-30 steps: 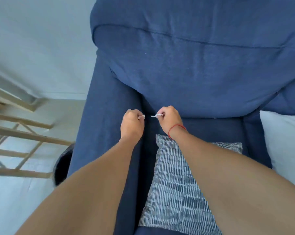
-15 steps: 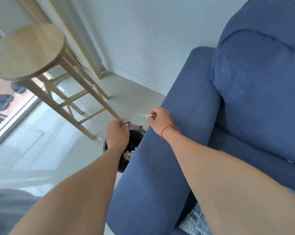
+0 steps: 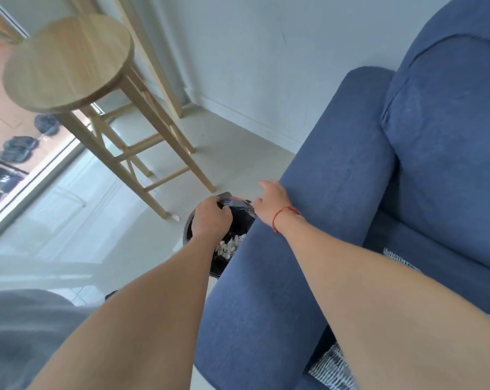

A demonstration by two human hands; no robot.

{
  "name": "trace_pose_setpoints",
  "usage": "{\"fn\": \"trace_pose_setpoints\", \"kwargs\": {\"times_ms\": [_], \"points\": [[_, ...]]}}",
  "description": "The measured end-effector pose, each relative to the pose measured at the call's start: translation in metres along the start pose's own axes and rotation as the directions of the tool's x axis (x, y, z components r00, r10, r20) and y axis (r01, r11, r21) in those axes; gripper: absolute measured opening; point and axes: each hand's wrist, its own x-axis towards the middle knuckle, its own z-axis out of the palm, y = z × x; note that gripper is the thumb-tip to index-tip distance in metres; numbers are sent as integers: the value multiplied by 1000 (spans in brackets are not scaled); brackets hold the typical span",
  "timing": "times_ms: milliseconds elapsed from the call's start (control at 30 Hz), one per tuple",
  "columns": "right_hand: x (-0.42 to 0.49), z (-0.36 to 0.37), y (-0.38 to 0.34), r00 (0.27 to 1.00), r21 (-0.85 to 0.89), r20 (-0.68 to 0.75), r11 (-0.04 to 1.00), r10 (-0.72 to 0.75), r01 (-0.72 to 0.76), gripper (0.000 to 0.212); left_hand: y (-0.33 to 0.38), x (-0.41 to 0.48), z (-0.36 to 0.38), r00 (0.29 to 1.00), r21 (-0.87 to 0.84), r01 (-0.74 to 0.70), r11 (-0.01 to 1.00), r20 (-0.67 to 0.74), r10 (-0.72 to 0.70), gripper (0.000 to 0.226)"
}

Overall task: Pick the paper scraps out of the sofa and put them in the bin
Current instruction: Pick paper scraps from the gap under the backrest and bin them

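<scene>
Fingers of left hand [image 3: 211, 219] curled over black bin [image 3: 188, 229], contents hidden, can't tell grip. Right hand [image 3: 270, 202] spread loose above rim, likely dropping. White paper scraps [image 3: 229, 247] heaped inside, beside sofa armrest [image 3: 308, 220].

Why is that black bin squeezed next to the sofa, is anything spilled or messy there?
Nothing looks spilled. The bin stands on the floor tight against the sofa arm, with white paper scraps inside it. The left hand grips its rim and the right hand hangs over it, fingers loose. No scraps show on the floor.
</scene>
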Motion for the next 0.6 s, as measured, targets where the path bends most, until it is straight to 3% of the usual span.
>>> {"fn": "trace_pose_setpoints", "kwargs": {"times_ms": [167, 333, 467, 600], "points": [[-15, -64, 52, 976, 136, -193, 988, 104, -78, 50, 84, -17, 40, 982, 54, -188, 981, 30, 186, 44], [-48, -129, 154, 901, 248, -342, 951, 266, -186, 50, 178, -63, 107, 890, 98, -451, 887, 131, 438, 13], [-95, -161, 253, 820, 329, -379, 890, 430, -315, 49, 227, -112, 178, 798, 94, -580, 809, 268, 540, 43], [-141, -169, 341, 746, 417, -364, 814, 558, -405, 49, 256, -163, 254, 723, 75, -641, 764, 393, 568, 40]]}}
